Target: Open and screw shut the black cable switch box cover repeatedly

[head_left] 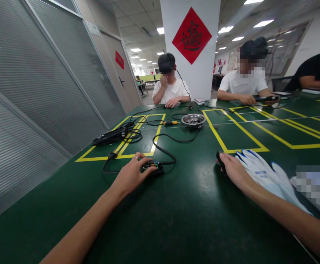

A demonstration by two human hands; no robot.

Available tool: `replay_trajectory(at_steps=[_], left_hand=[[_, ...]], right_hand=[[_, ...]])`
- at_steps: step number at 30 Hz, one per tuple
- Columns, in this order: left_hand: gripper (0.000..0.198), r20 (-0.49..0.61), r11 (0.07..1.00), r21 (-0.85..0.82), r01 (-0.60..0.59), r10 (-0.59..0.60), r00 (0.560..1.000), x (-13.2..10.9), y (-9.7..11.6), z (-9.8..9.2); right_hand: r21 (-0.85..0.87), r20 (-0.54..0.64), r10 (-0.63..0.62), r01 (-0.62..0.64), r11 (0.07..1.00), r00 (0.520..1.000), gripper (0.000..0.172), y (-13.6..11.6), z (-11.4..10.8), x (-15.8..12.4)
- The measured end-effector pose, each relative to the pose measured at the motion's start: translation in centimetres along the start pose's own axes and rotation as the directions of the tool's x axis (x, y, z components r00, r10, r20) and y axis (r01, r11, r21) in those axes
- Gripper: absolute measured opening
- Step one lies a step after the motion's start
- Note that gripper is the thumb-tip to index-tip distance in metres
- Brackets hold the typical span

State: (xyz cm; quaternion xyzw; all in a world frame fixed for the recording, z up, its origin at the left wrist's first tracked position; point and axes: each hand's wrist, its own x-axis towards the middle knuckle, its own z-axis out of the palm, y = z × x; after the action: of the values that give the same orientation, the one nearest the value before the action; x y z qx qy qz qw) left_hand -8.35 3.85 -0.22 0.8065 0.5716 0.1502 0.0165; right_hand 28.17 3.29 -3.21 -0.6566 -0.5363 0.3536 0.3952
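My left hand [132, 173] rests on the green table [192, 205] with its fingers curled round a small black device [152, 166] that has coloured parts and a black cable [173, 139] running from it. A ring sits on one finger. My right hand [232, 169] lies at the right, fingers together over a small black object [220, 161] at their tips. A white and blue work glove [261, 174] lies just beside that hand.
A metal bowl [193, 119], a yellow-handled screwdriver [170, 123] and a black power strip [110, 136] with tangled cables lie farther off among yellow tape rectangles. Three other people sit at the far side. A glass wall runs along the left.
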Motion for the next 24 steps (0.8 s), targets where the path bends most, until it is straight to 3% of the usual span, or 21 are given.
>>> replay_trajectory(at_steps=[3, 7, 12, 15, 18, 20, 22, 24], left_hand=[[0.045, -0.102, 1.000, 0.007, 0.008, -0.007, 0.995, -0.2, 0.5, -0.4], [0.039, -0.175, 1.000, 0.000, 0.018, -0.018, 0.984, -0.5, 1.3, -0.3], [0.036, -0.252, 0.996, -0.019, 0.088, -0.090, 0.964, -0.7, 1.8, -0.1], [0.040, -0.255, 0.978, -0.040, 0.207, -0.210, 0.944, -0.6, 1.6, -0.1], [0.041, -0.273, 0.962, -0.057, 0.266, -0.272, 0.923, -0.5, 1.4, 0.0], [0.041, -0.293, 0.960, -0.065, 0.272, -0.279, 0.914, -0.5, 1.4, 0.1], [0.040, -0.308, 0.959, -0.073, 0.274, -0.283, 0.908, -0.5, 1.4, 0.1], [0.039, -0.318, 0.958, -0.080, 0.274, -0.285, 0.904, -0.5, 1.3, 0.1]], right_hand=[[-0.249, -0.029, -0.200, 0.187, 0.950, 0.979, 0.056, 0.0, 0.6, -0.2], [-0.488, 0.022, -0.374, 0.336, 0.806, 0.927, 0.052, 0.6, 1.9, -0.7], [-0.630, 0.090, -0.503, 0.441, 0.640, 0.859, 0.058, -0.5, 2.2, -1.7], [-0.619, 0.220, -0.594, 0.581, 0.528, 0.774, 0.055, -3.0, 3.2, -3.4], [-0.501, 0.434, -0.651, 0.768, 0.399, 0.622, 0.044, -5.8, 6.3, -4.9], [-0.432, 0.508, -0.671, 0.834, 0.344, 0.540, 0.048, -7.2, 9.2, -5.0], [-0.385, 0.544, -0.682, 0.868, 0.315, 0.489, 0.051, -8.0, 12.1, -4.1], [-0.357, 0.569, -0.671, 0.878, 0.319, 0.475, 0.051, -8.2, 14.6, -2.8]])
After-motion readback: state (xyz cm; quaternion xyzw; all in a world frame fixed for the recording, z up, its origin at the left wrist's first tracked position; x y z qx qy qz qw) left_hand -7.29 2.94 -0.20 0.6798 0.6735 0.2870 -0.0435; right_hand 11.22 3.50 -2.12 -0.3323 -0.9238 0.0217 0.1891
